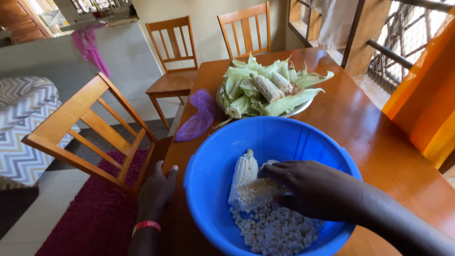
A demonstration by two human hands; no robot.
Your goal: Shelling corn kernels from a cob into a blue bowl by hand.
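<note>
Two cobs (250, 182) lie in the blue basin (208, 156) over loose kernels (277, 230); our right hand (315, 189) is clamped on one, half stripped. Our left hand (156, 189) rests flat beside the basin. Beyond it, the plate (303, 108) holds unshelled cobs (272, 86).

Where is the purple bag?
The purple bag lies on the wooden table, left of the plate of corn husks and just beyond the blue basin.

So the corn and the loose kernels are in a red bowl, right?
Not quite. The bowl is blue, not red. The head view shows the corn and loose kernels inside it, with the right hand on a partly stripped cob.
</note>
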